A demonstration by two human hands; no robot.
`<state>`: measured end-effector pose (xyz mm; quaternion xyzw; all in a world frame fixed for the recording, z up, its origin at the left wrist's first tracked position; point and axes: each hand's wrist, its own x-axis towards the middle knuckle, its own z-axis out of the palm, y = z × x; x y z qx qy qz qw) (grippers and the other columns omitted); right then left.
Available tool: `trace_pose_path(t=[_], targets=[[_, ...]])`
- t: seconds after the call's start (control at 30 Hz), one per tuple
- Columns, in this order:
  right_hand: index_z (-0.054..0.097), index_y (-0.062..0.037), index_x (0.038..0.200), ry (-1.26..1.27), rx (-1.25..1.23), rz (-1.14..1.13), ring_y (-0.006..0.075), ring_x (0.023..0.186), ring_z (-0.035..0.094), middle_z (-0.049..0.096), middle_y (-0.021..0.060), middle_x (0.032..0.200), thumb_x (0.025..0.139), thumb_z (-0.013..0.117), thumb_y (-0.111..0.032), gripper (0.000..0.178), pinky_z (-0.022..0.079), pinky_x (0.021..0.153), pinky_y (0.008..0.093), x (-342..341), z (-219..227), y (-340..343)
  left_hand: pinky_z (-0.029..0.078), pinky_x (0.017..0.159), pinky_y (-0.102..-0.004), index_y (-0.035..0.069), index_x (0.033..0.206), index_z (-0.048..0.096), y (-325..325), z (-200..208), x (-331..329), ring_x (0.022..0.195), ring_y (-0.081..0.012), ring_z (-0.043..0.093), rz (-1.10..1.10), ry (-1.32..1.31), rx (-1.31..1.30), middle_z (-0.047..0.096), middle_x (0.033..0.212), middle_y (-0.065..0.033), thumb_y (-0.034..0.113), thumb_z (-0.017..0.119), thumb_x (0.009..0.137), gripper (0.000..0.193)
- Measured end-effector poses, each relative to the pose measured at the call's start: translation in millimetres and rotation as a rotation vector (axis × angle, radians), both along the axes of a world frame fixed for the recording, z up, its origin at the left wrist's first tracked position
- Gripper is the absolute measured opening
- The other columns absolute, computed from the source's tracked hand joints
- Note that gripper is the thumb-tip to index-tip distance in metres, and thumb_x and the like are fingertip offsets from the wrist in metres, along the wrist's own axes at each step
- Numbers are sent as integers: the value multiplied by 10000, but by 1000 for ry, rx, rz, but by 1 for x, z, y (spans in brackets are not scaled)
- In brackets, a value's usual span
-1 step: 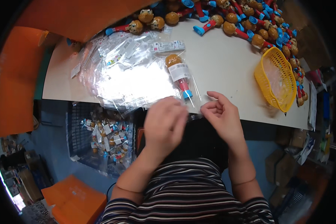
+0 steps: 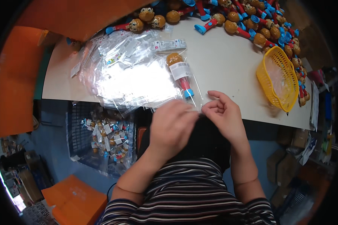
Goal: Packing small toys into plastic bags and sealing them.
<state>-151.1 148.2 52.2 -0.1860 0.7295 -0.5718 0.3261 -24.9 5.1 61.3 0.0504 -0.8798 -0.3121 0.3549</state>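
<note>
A clear plastic bag lies at the table's near edge, with a printed header strip at its far end. Inside it is a toy figure with a brown round head, red body and blue base; a white label covers its middle. My right hand pinches the near right corner of this bag between thumb and fingers. Over the bag's near left end is my left hand, bent inward and blurred; its fingertips are smeared, so its grip does not show. Left of the figure spreads a shiny pile of flat clear bags.
Many similar unbagged figures are heaped along the far and right sides of the table. A yellow basket stands at right. Below the table, a blue crate holds bagged figures. Orange sheets hang at left.
My left hand has shifted a little to the right and nearer to my body, toward my right hand. The right hand and the bagged figure have hardly moved.
</note>
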Motion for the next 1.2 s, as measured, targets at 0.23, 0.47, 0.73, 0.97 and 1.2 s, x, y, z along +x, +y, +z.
trace_pose_path(t=[0.23,0.47,0.73,0.97,1.2], targets=[[525,63,1222,-353,-117,-23,140,820,705,711,116,910,901,668,-22,361,575,728,222,-9,-8,0,428,790,-385,78,899,691,12,-19,-9,874,-255,602,33,-175,-23,633,866,-35,107,780,729,194],[523,55,1209,-427,-106,-100,146,746,710,718,134,864,886,675,-12,363,588,667,214,-1,0,-2,404,800,-384,81,879,703,26,-29,-9,871,-238,593,106,-128,-101,616,844,-30,122,776,732,169],[519,37,1163,-429,-134,-215,157,751,713,717,138,868,874,691,-8,340,597,670,232,3,-6,-5,395,812,-408,64,896,629,24,-36,-12,891,-279,573,85,-121,-107,585,879,-58,66,720,762,162],[528,32,1139,-366,-128,-196,167,774,717,715,141,869,881,684,-7,305,603,675,240,3,-4,-6,404,805,-401,74,877,645,17,-30,-12,868,-274,580,70,-69,52,598,847,-59,96,746,757,158],[541,19,1115,-450,-122,-223,167,770,714,714,139,865,882,683,-15,275,610,675,249,7,-3,-11,402,815,-392,54,958,660,21,-38,-10,935,-245,585,120,-78,-151,587,880,-56,109,682,773,194]])
